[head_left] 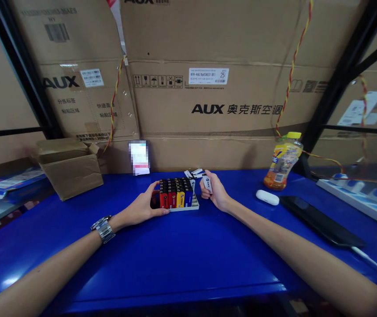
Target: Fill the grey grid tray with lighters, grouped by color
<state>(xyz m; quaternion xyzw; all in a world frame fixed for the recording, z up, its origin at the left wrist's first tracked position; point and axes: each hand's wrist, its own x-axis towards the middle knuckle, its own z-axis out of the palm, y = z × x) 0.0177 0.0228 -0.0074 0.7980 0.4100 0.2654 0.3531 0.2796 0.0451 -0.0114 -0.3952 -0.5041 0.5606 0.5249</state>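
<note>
A white tray [188,208] stands on the blue tabletop, packed with upright red, yellow and dark blue lighters [180,199] in rows. Slots show bare at its right end, with a white lighter standing behind them. My left hand [142,205] is closed round the tray's left end, its thumb along the front edge. Just right of the tray, my right hand [220,193] grips a single white lighter [207,184], tilted, apart from the tray. Several loose white lighters [195,174] lie behind, between the tray and my right hand.
An open cardboard box [72,174] and a small lit screen [140,157] stand at the back left. To the right are a drink bottle [282,163], a white earbud case [267,197], a black phone [320,220] on a cable and a power strip [356,202]. Large cartons [241,141] wall the back.
</note>
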